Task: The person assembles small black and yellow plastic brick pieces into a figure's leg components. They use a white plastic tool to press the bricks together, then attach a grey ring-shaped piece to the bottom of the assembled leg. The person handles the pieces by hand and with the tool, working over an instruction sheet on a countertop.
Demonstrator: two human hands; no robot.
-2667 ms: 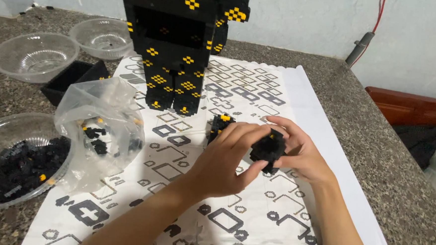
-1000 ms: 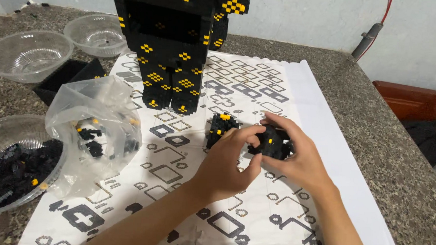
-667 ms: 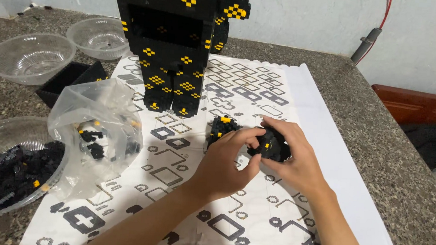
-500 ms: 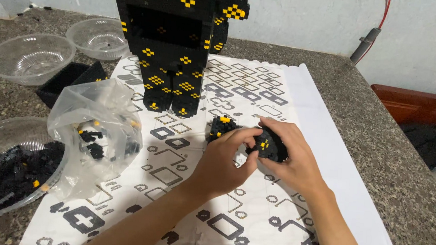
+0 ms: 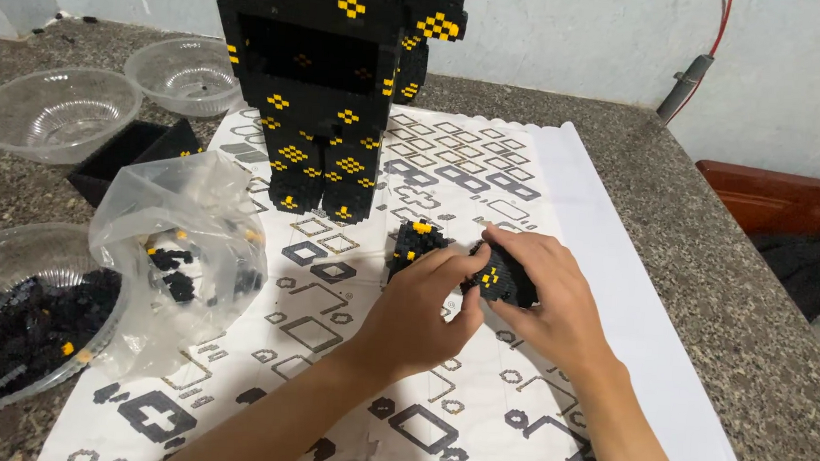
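Note:
Both my hands meet over a small black block piece with yellow dots [image 5: 496, 276]. My right hand [image 5: 547, 298] cups it from the right and my left hand [image 5: 420, 311] pinches its left side. A second small black and yellow block piece [image 5: 414, 245] lies on the patterned white sheet [image 5: 451, 167] just left of my fingers. A tall black block figure with yellow diamond marks [image 5: 329, 86] stands at the far end of the sheet.
A clear plastic bag with a few black bricks [image 5: 179, 256] lies left of the sheet. A clear bowl of black bricks [image 5: 12, 331] sits at the near left, two empty clear bowls [image 5: 56, 114] and a black tray [image 5: 124, 155] further back. Stone counter edge at right [image 5: 743, 304].
My hands have lowered the block piece slightly toward the sheet and closed more tightly around it. The other objects have stayed in place.

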